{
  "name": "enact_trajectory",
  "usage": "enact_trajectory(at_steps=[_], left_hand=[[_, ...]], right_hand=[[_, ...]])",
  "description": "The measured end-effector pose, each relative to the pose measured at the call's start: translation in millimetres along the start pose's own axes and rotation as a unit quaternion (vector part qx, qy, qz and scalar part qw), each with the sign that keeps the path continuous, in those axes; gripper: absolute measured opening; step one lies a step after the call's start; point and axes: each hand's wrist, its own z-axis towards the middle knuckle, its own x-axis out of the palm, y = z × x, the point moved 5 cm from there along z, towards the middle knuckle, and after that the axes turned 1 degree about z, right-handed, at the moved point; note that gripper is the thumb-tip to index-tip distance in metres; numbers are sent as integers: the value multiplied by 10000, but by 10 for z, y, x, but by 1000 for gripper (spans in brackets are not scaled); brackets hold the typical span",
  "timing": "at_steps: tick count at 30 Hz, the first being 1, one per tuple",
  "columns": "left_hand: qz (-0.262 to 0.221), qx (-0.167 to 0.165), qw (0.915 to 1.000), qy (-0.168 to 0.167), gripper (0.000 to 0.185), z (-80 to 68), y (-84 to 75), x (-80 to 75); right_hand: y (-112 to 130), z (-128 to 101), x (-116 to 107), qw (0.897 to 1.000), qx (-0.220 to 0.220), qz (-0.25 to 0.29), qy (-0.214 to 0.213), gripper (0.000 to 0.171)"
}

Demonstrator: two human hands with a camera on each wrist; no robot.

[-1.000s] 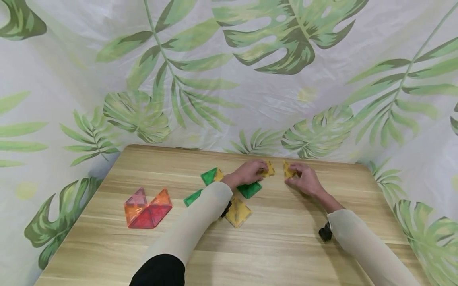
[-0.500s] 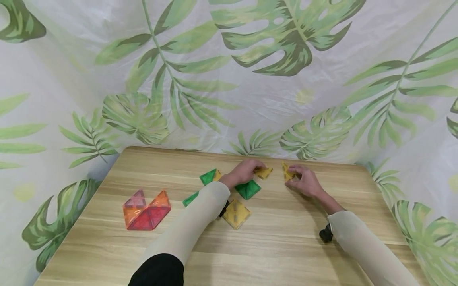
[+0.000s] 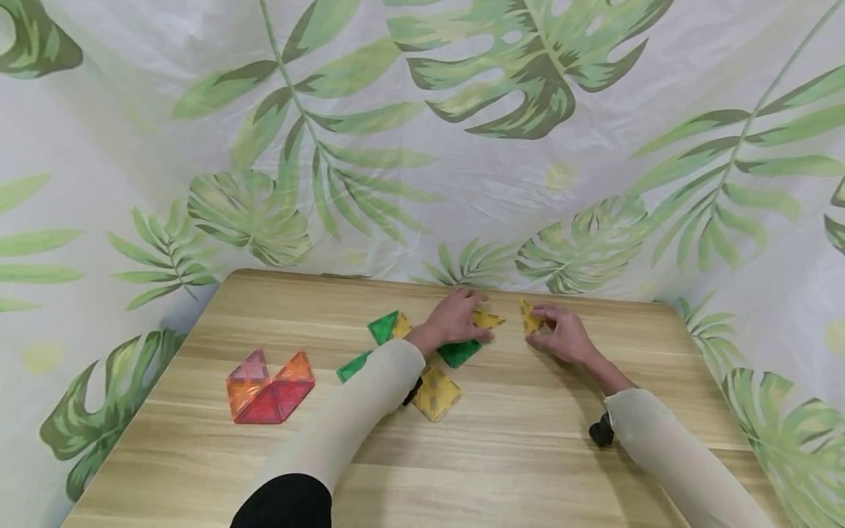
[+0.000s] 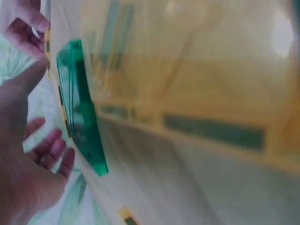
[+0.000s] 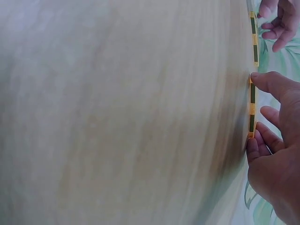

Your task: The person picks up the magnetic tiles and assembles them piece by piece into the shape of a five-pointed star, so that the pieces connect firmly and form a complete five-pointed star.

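Note:
Flat on the table at the back, a yellow triangular magnetic tile (image 3: 487,320) lies beside my left hand (image 3: 454,319). That hand's thumb and fingers are spread around the tile; in the left wrist view they stand apart. To its right, my right hand (image 3: 565,334) pinches another yellow triangular magnetic tile (image 3: 528,320) between thumb and fingers, with a gap between the two tiles. In the right wrist view this second tile (image 5: 252,108) shows edge-on. Green tiles (image 3: 460,353) lie just below my left hand, partly covered by it.
Nearer on the wooden table (image 3: 528,469), yellow tiles (image 3: 437,394) form a diamond, partly behind the left sleeve. Further left lie a green tile (image 3: 383,328) touching a yellow one, and another green tile (image 3: 353,366). Joined red, orange and pink tiles (image 3: 257,411) lie at left. A leaf-print cloth (image 3: 462,198) hangs behind.
My left hand has let go of its yellow tile and spread its fingers. That tile has turned and now lies with a corner pointing right. The right hand has barely moved.

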Motion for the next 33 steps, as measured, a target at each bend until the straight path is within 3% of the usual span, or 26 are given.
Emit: enact_trajectory(at_steps=[4, 11, 20, 33], left_hand=[[93, -603, 9981, 62, 87, -60, -1, 35], [-41, -955, 9954, -33, 69, -49, 7, 69], [-270, -485, 9984, -66, 58, 38, 10, 74], [-661, -263, 9974, -52, 70, 73, 53, 47]], right_hand=[[5, 1, 17, 10000, 46, 19, 21, 57], [-1, 2, 20, 9999, 79, 77, 38, 57], [-9, 2, 14, 9999, 104, 73, 8, 57], [-15, -6, 4, 9999, 128, 19, -68, 57]])
